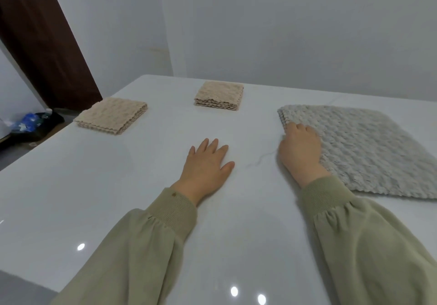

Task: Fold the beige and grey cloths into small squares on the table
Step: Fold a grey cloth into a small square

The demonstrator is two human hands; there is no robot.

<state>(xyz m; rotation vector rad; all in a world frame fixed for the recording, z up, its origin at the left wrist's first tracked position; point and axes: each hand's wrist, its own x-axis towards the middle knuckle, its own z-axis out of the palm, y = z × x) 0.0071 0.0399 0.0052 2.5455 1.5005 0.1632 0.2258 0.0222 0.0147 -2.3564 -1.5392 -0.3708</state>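
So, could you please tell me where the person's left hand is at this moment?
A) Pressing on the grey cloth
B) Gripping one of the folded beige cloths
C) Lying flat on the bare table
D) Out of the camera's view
C: the left hand lies flat, fingers straight, on the white table, apart from the grey cloth, whose edge the right hand grips.

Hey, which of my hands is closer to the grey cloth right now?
Right. The right hand touches the grey cloth, fingers curled at its left edge. The left hand lies flat on the table, apart from the cloth, to its left.
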